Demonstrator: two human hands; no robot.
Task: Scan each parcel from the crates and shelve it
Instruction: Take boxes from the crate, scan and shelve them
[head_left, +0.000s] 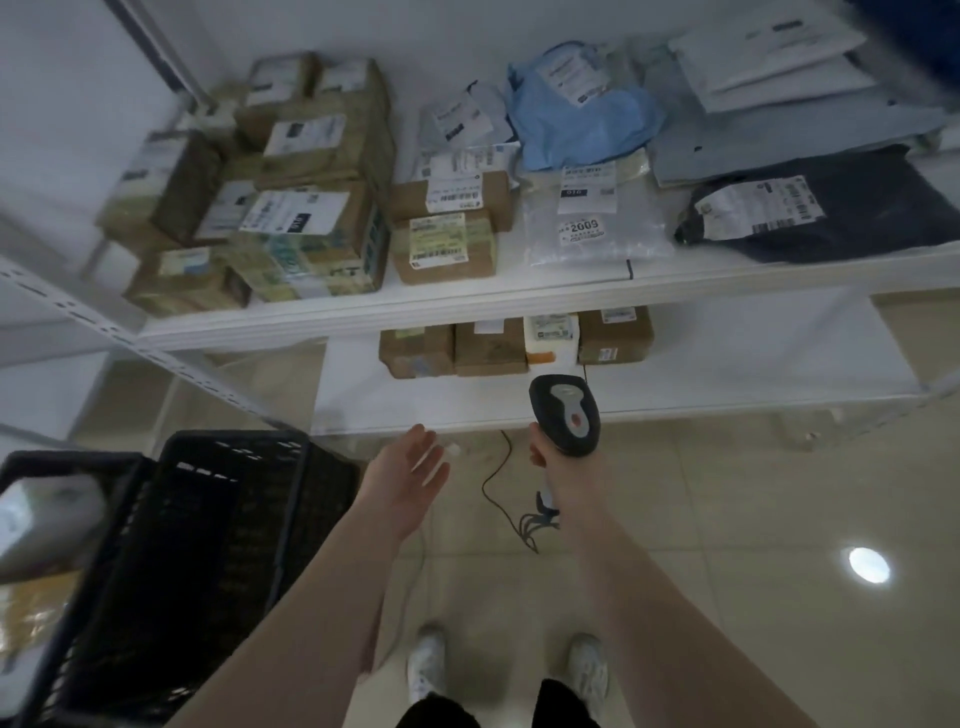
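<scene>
My right hand (545, 451) grips a black and grey barcode scanner (566, 415), its head pointing toward the lower shelf (727, 364). My left hand (410, 467) is stretched out, palm up, fingers relaxed and holding nothing, just in front of the lower shelf's edge. A black plastic crate (208, 545) stands at my lower left; a second crate (47, 519) at the far left holds a pale parcel. The upper shelf (467, 306) carries many cardboard boxes (311, 208) and bagged parcels (587, 218). Several small boxes (488, 345) sit in a row on the lower shelf.
The scanner's black cable (498, 488) loops across the tiled floor between my hands. A perforated white shelf upright (130, 338) runs diagonally at left. My white shoes (428, 670) stand on the floor below. The right part of the lower shelf is bare.
</scene>
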